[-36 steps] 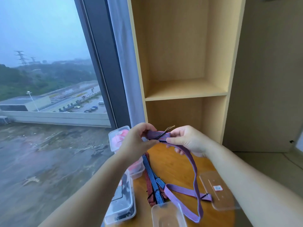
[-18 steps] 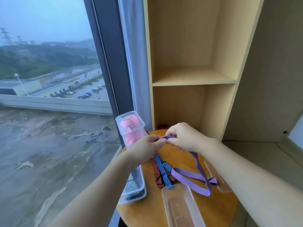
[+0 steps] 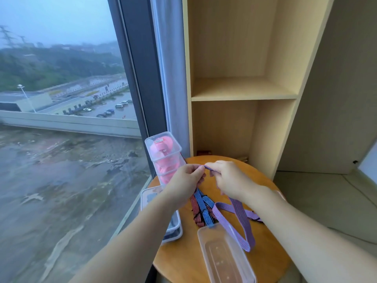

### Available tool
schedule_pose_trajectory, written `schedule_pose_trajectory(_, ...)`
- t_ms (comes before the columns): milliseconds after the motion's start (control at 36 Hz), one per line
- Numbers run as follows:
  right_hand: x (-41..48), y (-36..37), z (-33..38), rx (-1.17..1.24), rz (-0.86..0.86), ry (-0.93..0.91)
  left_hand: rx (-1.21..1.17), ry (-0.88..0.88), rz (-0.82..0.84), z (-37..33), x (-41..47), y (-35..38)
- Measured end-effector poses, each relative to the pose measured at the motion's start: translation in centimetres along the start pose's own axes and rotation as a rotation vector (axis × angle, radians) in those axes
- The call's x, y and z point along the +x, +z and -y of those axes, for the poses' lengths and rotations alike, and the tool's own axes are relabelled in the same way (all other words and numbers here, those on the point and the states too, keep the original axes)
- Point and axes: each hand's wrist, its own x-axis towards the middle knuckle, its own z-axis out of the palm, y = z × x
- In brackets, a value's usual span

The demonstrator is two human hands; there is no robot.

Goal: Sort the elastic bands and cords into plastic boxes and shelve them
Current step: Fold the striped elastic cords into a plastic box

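A purple striped elastic band (image 3: pixel 241 218) is held up over the round wooden table (image 3: pixel 183 260). My left hand (image 3: pixel 186 181) and my right hand (image 3: pixel 230 179) both pinch its top end, close together. The band's loop trails down onto the table beside an open, empty clear plastic box (image 3: pixel 225 255). Blue and red striped bands (image 3: pixel 201 209) lie on the table under my hands.
Two stacked clear boxes of pink bands (image 3: pixel 164 155) stand at the table's back left. A flat lidded box (image 3: pixel 173 223) with dark contents lies in front of them. Behind the table is a wooden shelf unit (image 3: pixel 242 88) with open compartments. A window is at the left.
The view has tilted down and my hands have dropped lower over the table. They have drawn closer together on the purple band's end. The empty box is now in fuller view.
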Motion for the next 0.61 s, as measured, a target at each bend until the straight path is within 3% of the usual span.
schedule_pose_trajectory(194, -0.7, 0.3, 0.2, -0.038, -0.077, -0.023, -0.305, -0.020, -0.105, -0.6, 0.5, 1.3)
schedule_pose_trajectory(389, -1.3, 1.1, 0.0, -0.083, -0.104, 0.003, -0.375, -0.019, -0.199, -1.5, 0.7, 2.7)
schedule_pose_trajectory(611, -2.4, 0.5, 0.4, -0.173, -0.054, -0.122, -0.526, 0.039, -0.198, -1.6, 0.8, 3.1)
